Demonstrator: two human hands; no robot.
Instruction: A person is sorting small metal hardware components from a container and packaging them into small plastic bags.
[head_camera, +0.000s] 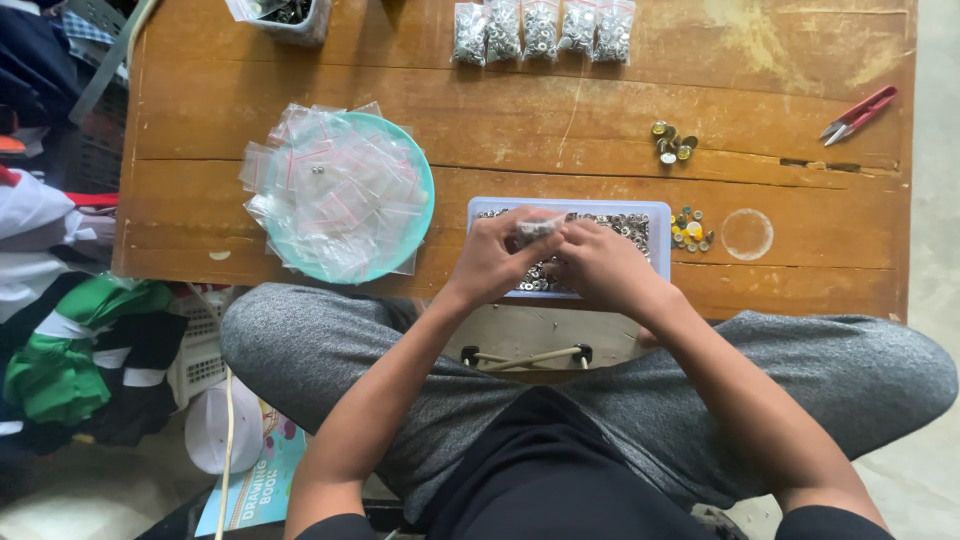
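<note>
Both hands meet over a shallow pale-blue tray of small silver metal rings at the table's near edge. My left hand and my right hand pinch a small clear plastic bag between their fingertips. Some rings seem to be inside the bag; I cannot tell how many. A turquoise plate heaped with empty clear zip bags lies to the left of the tray.
Several filled bags of rings line the far edge of the wooden table. Red snips, small gold and coloured caps, more caps and a clear lid lie right. Clothes are piled on the floor, left.
</note>
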